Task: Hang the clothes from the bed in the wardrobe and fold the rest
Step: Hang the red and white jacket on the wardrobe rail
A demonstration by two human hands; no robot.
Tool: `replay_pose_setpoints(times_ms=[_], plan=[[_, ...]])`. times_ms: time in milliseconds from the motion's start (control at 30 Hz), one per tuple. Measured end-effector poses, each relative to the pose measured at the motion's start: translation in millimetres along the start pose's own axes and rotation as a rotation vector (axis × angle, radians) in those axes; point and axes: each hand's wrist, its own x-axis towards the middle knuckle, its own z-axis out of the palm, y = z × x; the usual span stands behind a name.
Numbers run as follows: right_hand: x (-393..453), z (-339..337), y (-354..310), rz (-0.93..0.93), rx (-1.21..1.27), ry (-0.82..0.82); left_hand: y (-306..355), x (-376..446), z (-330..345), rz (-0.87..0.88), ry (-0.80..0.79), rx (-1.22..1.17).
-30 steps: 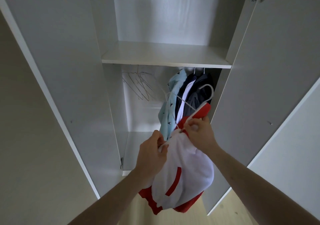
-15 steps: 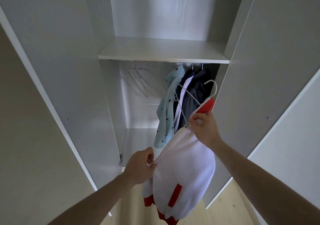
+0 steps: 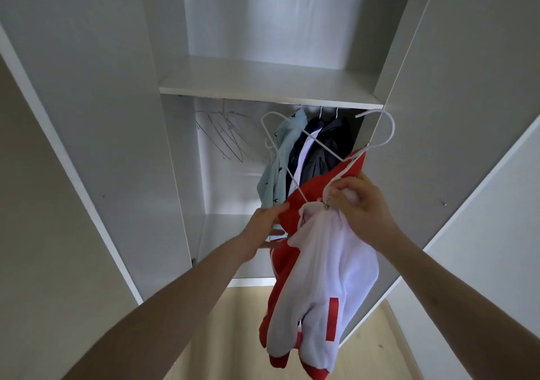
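Item: red-and-white jacket [image 3: 324,286], partly mounted on a white wire hanger [image 3: 295,157]. It is held in the air before the open wardrobe [image 3: 263,87], at about 5 o'clock from the hanging section, with most of the cloth drooping below the hands.

Right hand [image 3: 361,204]: closed on the white collar by the zip, with the fabric bunched inside the fingers; the hanger's hook rises from the collar toward 1 o'clock of this hand.

Left hand [image 3: 264,224]: set against the red side of the jacket at 9 o'clock of the collar. Its fingers reach into the cloth, but whether they pinch it cannot be told.

Wardrobe contents: a pale blue garment [image 3: 277,163] and dark garments [image 3: 324,145] are hung below the shelf; bare wire hangers [image 3: 225,134] are hung at 9 o'clock of them.

Step in hand, as judged: the jacket is being settled on its hanger, with one hanger shoulder exposed outside the cloth at 11 o'clock.

Next move, as judged: the bare hanger arm is to be fed into the red side, then the hook is to be raised under the shelf onto the rail, which is hardly seen.
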Motion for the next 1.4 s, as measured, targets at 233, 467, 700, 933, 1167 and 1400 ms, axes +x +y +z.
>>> replay_pose_setpoints(times_ms=[233, 467, 700, 933, 1167, 1400], plan=[[-3, -23, 2, 0.008, -0.040, -0.002, 10, 31, 11, -0.103, -0.017, 0.165], [-8, -41, 16, 0.008, -0.068, -0.037, 9, 37, 11, -0.246, -0.136, 0.076], [-18, -50, 36, 0.084, -0.077, -0.002, 55, 43, -22, 0.072, 0.205, -0.283], [-10, -52, 35, 0.088, -0.068, 0.011, 89, 45, -39, 0.181, 0.349, -0.205], [4, -56, 27, 0.093, -0.093, -0.153, 130, 36, -47, 0.331, 0.427, -0.176], [24, -56, 0, 0.115, 0.163, -0.228, 173, 28, -51, 0.475, 0.479, -0.250]])
